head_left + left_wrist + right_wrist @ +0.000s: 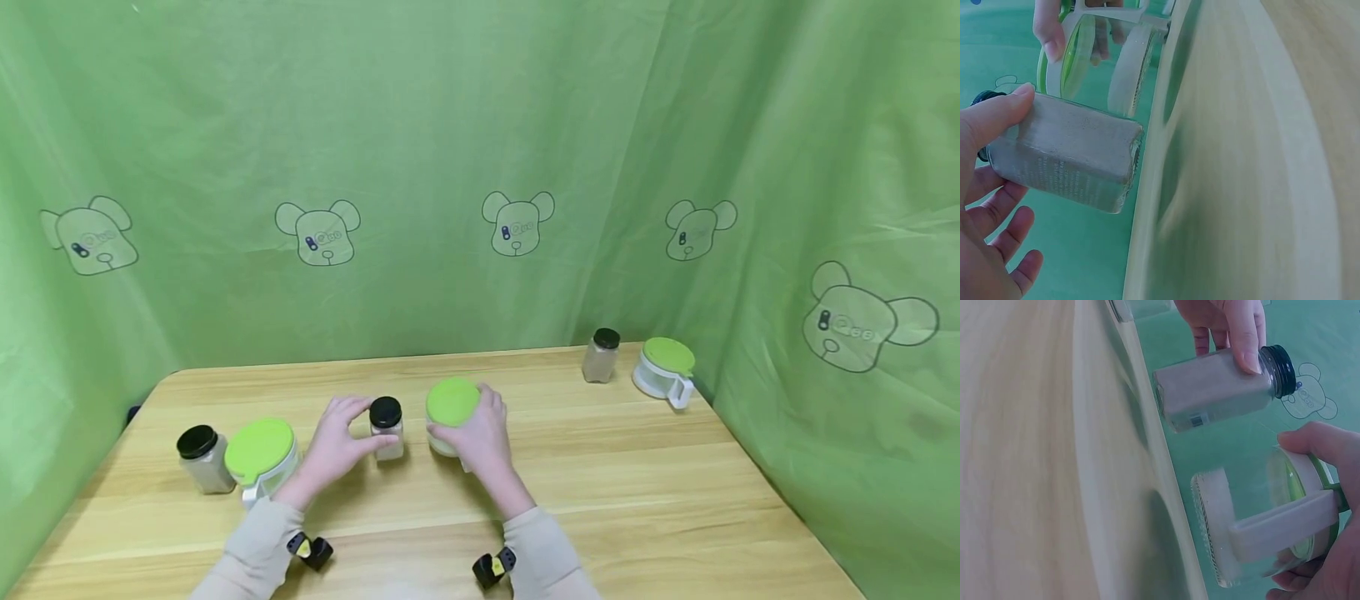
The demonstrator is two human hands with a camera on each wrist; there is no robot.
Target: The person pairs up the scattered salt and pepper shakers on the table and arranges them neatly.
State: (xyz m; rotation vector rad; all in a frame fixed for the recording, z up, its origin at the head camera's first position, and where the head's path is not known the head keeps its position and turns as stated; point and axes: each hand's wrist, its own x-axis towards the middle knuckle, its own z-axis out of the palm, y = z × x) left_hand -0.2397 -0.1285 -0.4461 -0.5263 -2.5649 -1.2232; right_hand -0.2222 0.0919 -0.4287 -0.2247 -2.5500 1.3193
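Note:
My left hand (339, 444) pinches a square clear jar (387, 446) with a black screw lid between thumb and fingers. Pale powder fills much of that jar in the left wrist view, and its base is held just over the table. To its right, my right hand (482, 433) grips a round clear seasoning pot (1254, 519) by its green-lidded top, thumb on one side and fingers on the other. A white handle (1285, 526) runs along the pot's side, and white contents lie at its bottom. Both containers are upright, a small gap apart.
On the left of the wooden table (637, 500) stand another black-lidded jar (208, 467) and green-lidded pot (260, 450), close to my left forearm. At the far right are a third black-lidded jar (600, 358) and green-lidded pot (663, 371). A green curtain (450, 108) hangs behind.

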